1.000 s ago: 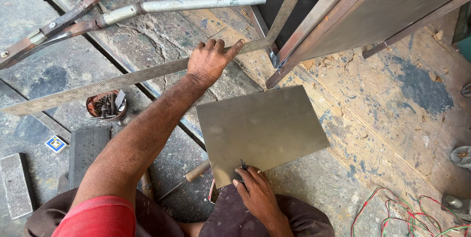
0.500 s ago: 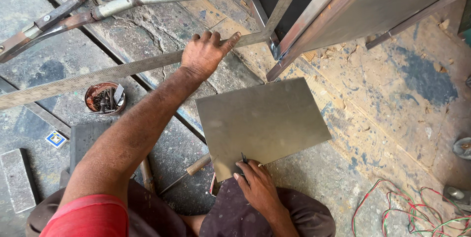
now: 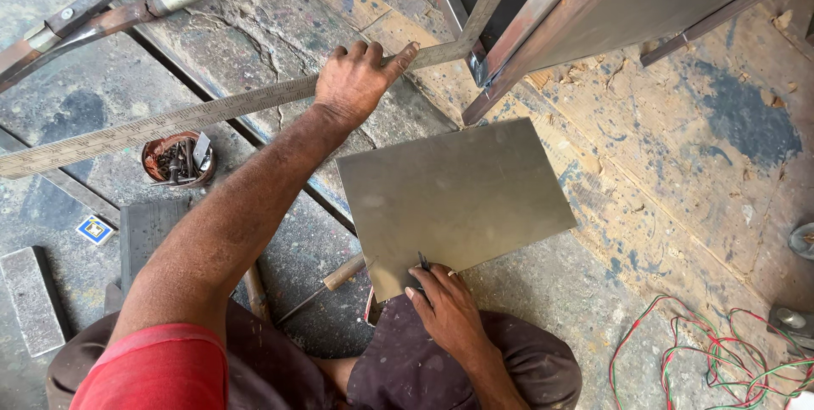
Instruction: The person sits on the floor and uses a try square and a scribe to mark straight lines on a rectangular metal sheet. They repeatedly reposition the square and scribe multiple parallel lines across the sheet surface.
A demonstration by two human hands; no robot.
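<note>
On the concrete floor, beside the grey metal sheet (image 3: 454, 202), the left hand (image 3: 360, 79) grips a long steel ruler (image 3: 170, 122) lying just beyond the sheet's far edge. The right hand (image 3: 445, 308) pinches a small dark marking tool at the sheet's near edge. The ruler looks thin, stiff and light, likely springy; it is best held mid-length.

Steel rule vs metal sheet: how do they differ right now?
The steel rule is a long narrow strip with printed graduations; the metal sheet is a broad, plain rectangle. The rule lies slanted across the floor under the left hand; the sheet lies near the knees, with the right hand at its near edge, pressing a small dark tool to it. Both are flat grey metal lying on the concrete floor.
</note>
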